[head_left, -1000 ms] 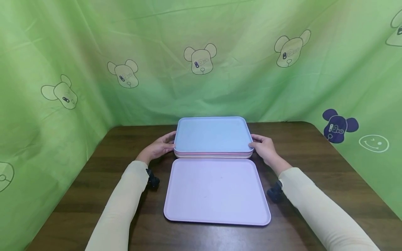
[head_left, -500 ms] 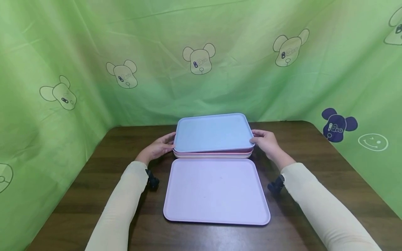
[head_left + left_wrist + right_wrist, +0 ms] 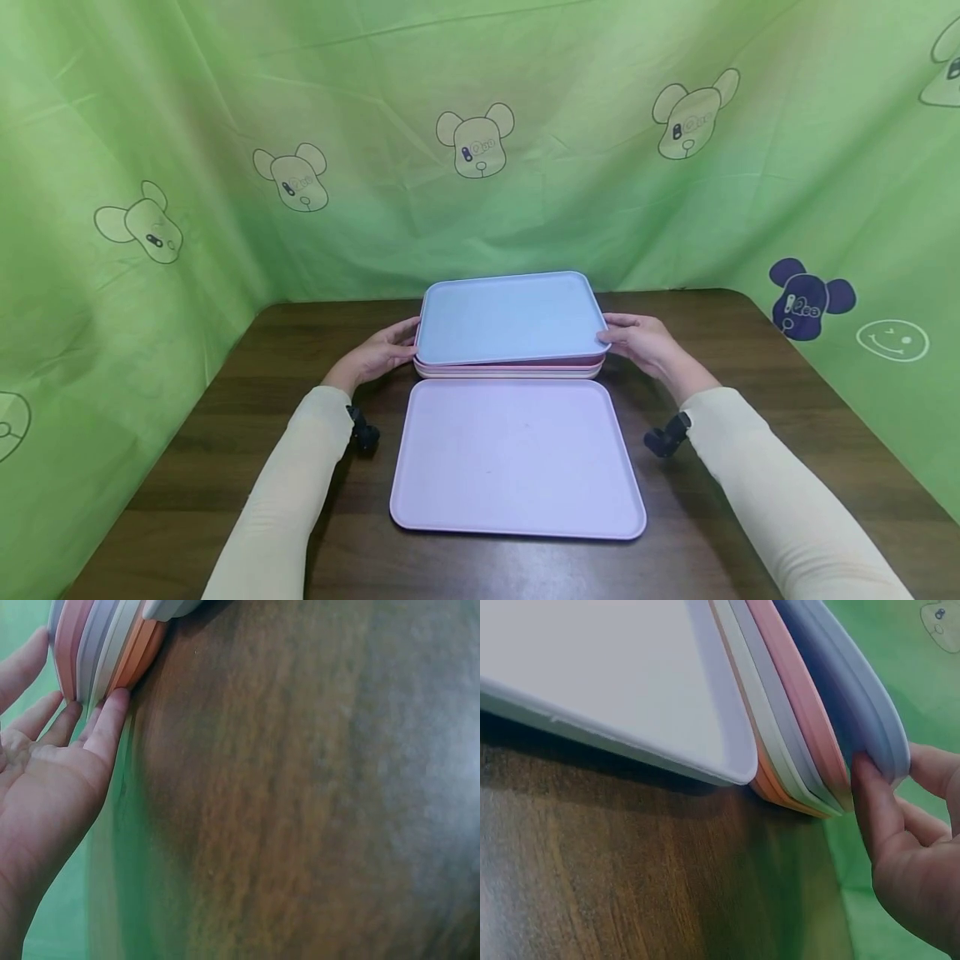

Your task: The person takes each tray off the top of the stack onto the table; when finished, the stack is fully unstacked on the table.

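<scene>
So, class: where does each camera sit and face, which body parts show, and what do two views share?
Head: on the head, facing forward and down at the tray stack; left hand, right hand and sleeves show.
Left wrist: on that wrist, facing the stack's left edges; left hand shows.
Right wrist: on that wrist, facing the stack's right corner; right hand shows.
Wrist views share the pink tray.

Right grip in pinch (left grip straight-fingered).
</scene>
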`<state>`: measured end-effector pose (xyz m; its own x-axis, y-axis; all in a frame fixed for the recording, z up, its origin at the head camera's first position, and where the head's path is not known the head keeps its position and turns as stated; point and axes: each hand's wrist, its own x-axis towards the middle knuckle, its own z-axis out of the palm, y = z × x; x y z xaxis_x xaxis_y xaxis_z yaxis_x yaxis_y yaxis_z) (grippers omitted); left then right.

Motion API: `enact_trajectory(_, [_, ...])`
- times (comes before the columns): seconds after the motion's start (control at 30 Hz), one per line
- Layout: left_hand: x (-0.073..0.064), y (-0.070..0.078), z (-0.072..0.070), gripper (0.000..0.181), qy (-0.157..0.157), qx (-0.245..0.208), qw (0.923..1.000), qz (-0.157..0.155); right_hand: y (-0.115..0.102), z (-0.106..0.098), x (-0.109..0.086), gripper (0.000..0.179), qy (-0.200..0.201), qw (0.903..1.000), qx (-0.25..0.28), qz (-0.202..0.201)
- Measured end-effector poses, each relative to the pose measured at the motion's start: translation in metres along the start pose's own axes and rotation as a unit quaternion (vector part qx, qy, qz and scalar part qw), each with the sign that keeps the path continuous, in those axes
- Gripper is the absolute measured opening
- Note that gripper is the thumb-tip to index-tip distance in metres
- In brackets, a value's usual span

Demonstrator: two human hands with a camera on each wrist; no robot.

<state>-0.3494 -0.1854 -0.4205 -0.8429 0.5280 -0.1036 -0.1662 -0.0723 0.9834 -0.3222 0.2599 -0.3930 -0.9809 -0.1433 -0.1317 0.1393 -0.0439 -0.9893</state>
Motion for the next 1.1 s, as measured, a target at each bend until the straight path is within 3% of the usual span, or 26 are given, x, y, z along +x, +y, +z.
enact_trajectory(0.13, [0.001,-0.001,-0.001,0.073,0.001,-0.003,1.0000,-0.003,-0.001,-0.002,-0.002,0.068,-0.031,0.9988,0.038,0.006])
enact_trajectory(0.27, [0.000,-0.001,-0.002,0.073,0.009,-0.001,0.9999,-0.008,0.004,-0.009,0.000,0.075,-0.085,0.9930,0.081,-0.015])
enact_trajectory(0.37, [0.000,-0.002,-0.002,0.072,0.012,-0.001,0.9999,-0.009,0.007,-0.012,0.000,0.081,-0.101,0.9911,0.082,-0.029])
enact_trajectory(0.67, [0.000,-0.002,0.000,0.072,0.016,-0.006,0.9998,-0.012,-0.001,-0.002,-0.007,0.072,-0.062,0.9948,0.075,0.030])
enact_trajectory(1.1, [-0.001,-0.001,0.000,0.075,0.007,-0.003,0.9999,-0.011,0.004,-0.005,-0.010,0.068,-0.021,0.9950,0.094,0.026])
